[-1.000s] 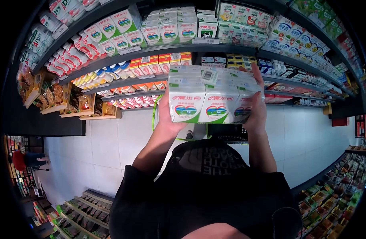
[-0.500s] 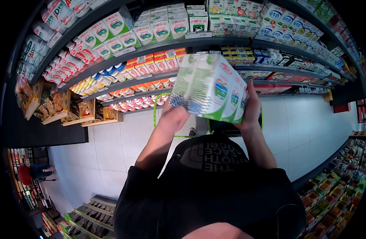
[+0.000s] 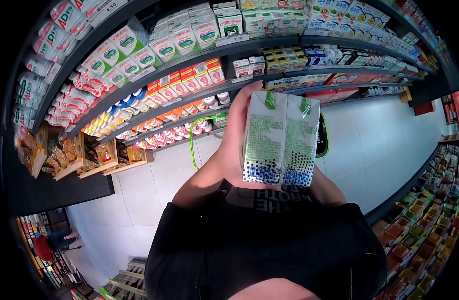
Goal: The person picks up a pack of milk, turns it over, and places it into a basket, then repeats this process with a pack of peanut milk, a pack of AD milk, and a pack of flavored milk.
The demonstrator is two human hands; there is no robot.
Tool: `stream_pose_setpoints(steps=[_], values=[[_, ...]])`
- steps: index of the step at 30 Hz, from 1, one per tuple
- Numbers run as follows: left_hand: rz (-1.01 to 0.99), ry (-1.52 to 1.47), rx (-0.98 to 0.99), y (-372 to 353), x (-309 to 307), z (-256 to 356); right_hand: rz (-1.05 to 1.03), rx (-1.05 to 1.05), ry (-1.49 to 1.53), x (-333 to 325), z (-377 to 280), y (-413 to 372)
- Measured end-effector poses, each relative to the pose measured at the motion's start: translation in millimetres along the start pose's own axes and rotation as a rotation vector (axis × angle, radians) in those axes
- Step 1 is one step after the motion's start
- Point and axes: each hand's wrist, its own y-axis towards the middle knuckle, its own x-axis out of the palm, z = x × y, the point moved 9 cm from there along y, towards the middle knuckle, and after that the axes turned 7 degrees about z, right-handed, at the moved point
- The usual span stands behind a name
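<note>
A plastic-wrapped multipack of milk cartons (image 3: 282,137) is held up in front of my chest, its panels of green print and barcodes turned to me. My left hand (image 3: 235,145) is closed round its left side, with fingers at the upper left edge and the thumb along the bottom. The pack hides my right hand; only the right forearm shows, leading up behind the pack's lower right corner. Beyond the pack, a green-rimmed shopping basket (image 3: 325,135) is partly visible lower down.
Shelves of boxed milk (image 3: 202,35) curve across the front, with bottled drinks (image 3: 174,135) on lower levels. Wooden crates of bagged food (image 3: 97,155) stand at left. Packaged goods (image 3: 414,235) fill a display at right. Another person (image 3: 52,245) is far off at lower left.
The pack has turned from a slant to nearly upright, its printed panels now facing me. My left hand has shifted up its left side. My right hand has gone out of sight behind it.
</note>
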Motion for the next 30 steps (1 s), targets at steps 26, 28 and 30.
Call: stream_pose_setpoints(steps=[26, 28, 30], values=[[0.633, -0.527, -0.856, -108, -53, -120, 0.413, -0.255, -0.959, 3, -80, -12], [0.616, -0.746, -0.828, -106, -41, -118, 0.293, -0.347, -1.065, 15, -85, -15], [0.62, -0.74, -0.799, -106, -39, -116, 0.277, -0.396, -1.174, 28, -82, -16]])
